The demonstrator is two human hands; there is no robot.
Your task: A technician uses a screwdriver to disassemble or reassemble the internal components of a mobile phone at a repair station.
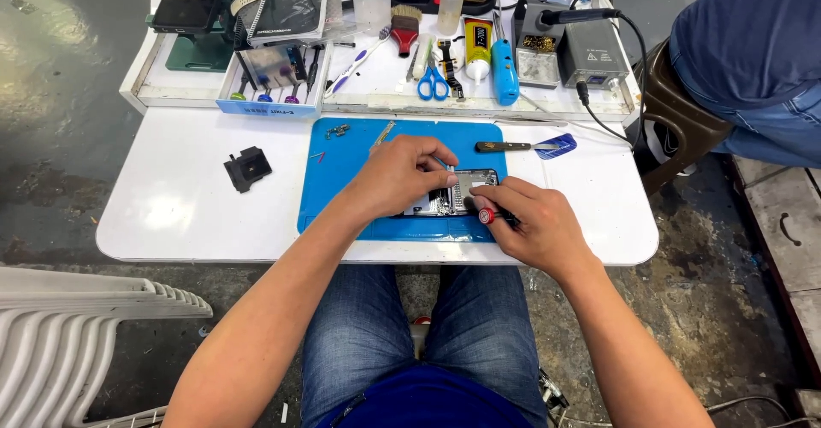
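An opened phone with its insides showing lies on a blue work mat on a white table. My left hand rests flat over the phone's left part, holding it down. My right hand grips a small screwdriver with a red cap, its tip pointing at the phone's right edge. Most of the phone is hidden under both hands.
A black part lies left of the mat; a flat pry tool with a blue pick lies to its right. Behind stand blue scissors, a brush, bottles, a screwdriver rack and a soldering station. Another person sits at the right.
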